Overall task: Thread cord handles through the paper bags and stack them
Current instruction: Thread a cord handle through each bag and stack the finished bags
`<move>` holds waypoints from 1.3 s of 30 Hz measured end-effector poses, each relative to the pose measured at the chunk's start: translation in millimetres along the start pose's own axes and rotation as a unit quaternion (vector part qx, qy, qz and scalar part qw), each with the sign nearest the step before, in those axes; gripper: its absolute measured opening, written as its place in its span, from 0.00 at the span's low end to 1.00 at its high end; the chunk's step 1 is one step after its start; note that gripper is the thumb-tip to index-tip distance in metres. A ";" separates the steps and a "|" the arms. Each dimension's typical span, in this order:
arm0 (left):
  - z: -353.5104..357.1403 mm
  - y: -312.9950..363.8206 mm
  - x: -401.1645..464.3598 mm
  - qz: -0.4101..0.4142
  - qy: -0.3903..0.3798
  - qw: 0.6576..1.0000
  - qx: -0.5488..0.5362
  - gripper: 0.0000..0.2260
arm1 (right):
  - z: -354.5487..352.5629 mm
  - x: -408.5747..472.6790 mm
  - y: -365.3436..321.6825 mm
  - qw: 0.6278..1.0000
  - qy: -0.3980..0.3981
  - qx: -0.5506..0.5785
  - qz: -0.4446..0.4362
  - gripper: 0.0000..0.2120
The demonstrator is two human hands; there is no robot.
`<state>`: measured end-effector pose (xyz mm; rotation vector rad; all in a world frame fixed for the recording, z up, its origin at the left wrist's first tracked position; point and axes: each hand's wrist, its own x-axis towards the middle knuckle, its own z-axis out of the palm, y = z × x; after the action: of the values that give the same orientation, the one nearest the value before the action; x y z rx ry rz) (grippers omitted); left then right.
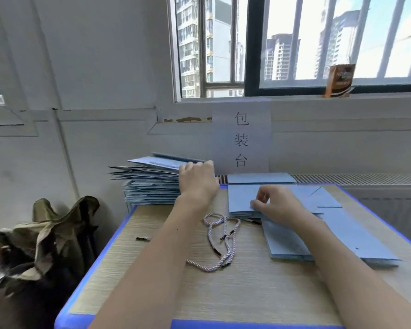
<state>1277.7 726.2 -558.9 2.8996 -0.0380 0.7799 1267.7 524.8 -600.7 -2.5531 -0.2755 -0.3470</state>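
between bags: one hand on the stack, one on the next bag

i read this as the changeover between bags. my left hand [197,179] lies on the right end of the tall stack [152,184] at the back left of the bench [152,269], fingers curled over the top bag's edge; whether it grips that bag or only presses it i cannot tell. my right hand [268,203] pinches the near left edge of a flat bag [244,198] on top of the loose pile at the right, thumb and fingertips closed on the paper.

the cords [221,243] lie loose on the bench between my forearms, touching neither hand. they are tangled in a loop, black tips pointing several ways, and they run roughly from the far side toward me. one stray black tip [143,238] lies apart at the left.

the bag i pinch lies flat with its long axis across the bench, left to right. which end is its mouth i cannot make out. a second bag [330,243] nearer me lies skewed, its long axis running from the far left to the near right.

next, i judge, the pinched bag must be drawn clear of the pile to open bench, one cord teased out of the tangle, and a tip fed through a hole. i can see no holes from here, so finding them comes first.
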 end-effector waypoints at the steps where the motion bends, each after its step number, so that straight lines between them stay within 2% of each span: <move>1: -0.1 2.6 -0.6 0.008 0.006 1.000 -0.004 0.12 | -0.3 0.5 -0.5 1.000 -0.007 0.006 -0.005 0.11; 5: 1.4 9.5 -2.1 0.020 0.005 1.000 -0.015 0.11 | -7.7 -1.9 1.6 0.999 -0.026 0.036 -0.006 0.15; 10: 0.4 11.7 -4.6 -0.004 0.028 0.999 -0.025 0.10 | -12.7 -7.1 3.7 0.997 -0.078 -0.017 0.017 0.24; 15: 2.3 10.0 -3.9 -0.016 0.034 0.999 -0.020 0.08 | -18.0 -9.7 3.2 0.997 -0.070 0.003 0.023 0.15; 20: 2.0 14.7 -2.0 0.031 0.047 0.998 -0.028 0.09 | -11.5 -15.2 -19.7 0.982 -0.133 0.100 -0.086 0.15; 23: 0.9 16.3 -2.8 0.071 0.088 0.991 -0.074 0.09 | 2.3 -13.2 -29.4 0.972 -0.185 0.057 -0.130 0.09; 26: -1.4 18.9 -5.0 0.128 0.095 0.976 -0.145 0.08 | 0.3 -11.5 -26.0 0.975 -0.154 0.104 -0.120 0.07; 29: -3.5 24.4 -7.7 0.171 0.089 0.964 -0.184 0.07 | -13.6 -13.1 -20.2 0.974 -0.113 0.182 -0.071 0.04; 32: -2.9 29.6 -11.6 0.191 0.075 0.956 -0.207 0.06 | -25.2 -9.3 -11.7 0.975 -0.009 0.223 -0.009 0.05; 35: 4.2 32.0 -13.8 0.194 0.005 0.957 -0.218 0.07 | -34.1 -6.7 -2.4 0.963 0.117 0.236 0.049 0.03; 39: 20.6 36.3 -17.4 0.180 -0.138 0.950 -0.216 0.12 | -40.5 -6.1 6.9 0.949 0.215 0.200 0.112 0.06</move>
<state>1270.6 687.2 -580.6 2.5741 -0.6922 0.3400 1256.2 496.3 -572.8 -2.0201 0.1022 -0.6711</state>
